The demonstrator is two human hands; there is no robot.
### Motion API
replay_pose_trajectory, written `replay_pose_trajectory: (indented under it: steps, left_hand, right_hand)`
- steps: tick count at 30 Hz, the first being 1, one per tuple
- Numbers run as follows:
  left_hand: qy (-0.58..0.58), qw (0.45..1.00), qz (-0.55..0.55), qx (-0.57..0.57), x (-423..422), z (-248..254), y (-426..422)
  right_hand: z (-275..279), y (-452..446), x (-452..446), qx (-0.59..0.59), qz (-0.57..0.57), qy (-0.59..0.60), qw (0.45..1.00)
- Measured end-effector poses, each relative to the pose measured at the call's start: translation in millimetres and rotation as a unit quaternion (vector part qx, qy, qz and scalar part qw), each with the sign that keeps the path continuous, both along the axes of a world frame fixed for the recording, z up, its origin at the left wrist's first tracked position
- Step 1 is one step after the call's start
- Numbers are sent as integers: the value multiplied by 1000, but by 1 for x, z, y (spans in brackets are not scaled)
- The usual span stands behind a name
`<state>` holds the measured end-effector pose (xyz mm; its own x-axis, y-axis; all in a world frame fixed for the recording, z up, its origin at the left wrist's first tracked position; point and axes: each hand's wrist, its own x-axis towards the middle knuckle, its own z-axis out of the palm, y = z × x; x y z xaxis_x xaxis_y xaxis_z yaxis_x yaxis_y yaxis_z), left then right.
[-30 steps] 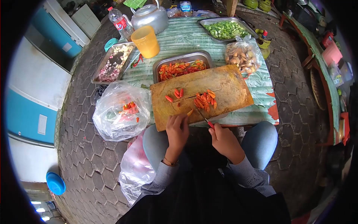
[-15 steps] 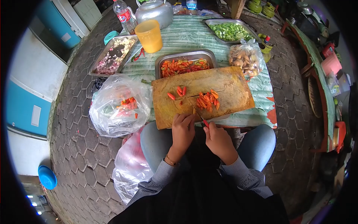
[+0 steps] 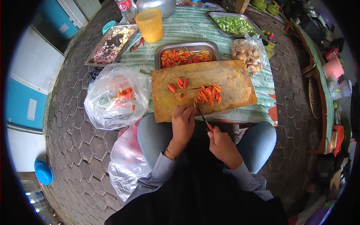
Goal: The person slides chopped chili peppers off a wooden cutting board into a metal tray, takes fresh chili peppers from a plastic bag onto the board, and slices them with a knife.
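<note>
"If the clock centres on the worn, brown, rectangular wooden board (image 3: 176, 105), what lettering is listed?"

"At half past ten: clear plastic bottle (image 3: 126, 11), red label, white characters, cropped, not legible."

"Hands?"

"Left hand (image 3: 182, 120): fingertips pinching a small orange-yellow chilli (image 3: 195, 101), near edge, toward six. Right hand (image 3: 224, 148): closed round a red-handled knife (image 3: 205, 121), blade toward eleven."

"Obstructions?"

"Board covers the near rim of the rectangular steel tray (image 3: 158, 55), eleven to twelve. Crumpled clear plastic bag (image 3: 108, 107), nine, veils red pieces. Orange plastic tub (image 3: 150, 26), eleven."
</note>
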<state>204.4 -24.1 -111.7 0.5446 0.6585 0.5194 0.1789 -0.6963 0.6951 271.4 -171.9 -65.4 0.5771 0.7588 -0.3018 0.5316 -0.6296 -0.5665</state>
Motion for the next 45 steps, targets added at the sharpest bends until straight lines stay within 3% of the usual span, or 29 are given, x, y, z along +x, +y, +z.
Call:
replay_pose_trajectory:
  steps: [5,10,27,35,39,41,45]
  left_hand:
    - [-18,1000,10,1,-1,1,-1]
    - [-16,1000,19,0,-1,-1,-3]
    - [-2,1000,-4,-30,2,0,-4]
    - [5,998,53,18,7,-4,0]
    - [8,1000,23,-17,-3,1,14]
    - [-26,998,49,2,-14,8,26]
    - [17,991,134,-3,-21,23,63]
  right_hand:
    - [11,-16,5,-13,7,7,1000]
    - [18,10,4,19,-4,-61,998]
    - [-14,30,-4,56,-22,13,998]
    - [-8,-10,-8,49,-9,7,999]
    - [14,-14,2,70,-17,-6,997]
    - [17,-10,1,89,-37,4,995]
    - [7,-3,-2,65,24,-1,998]
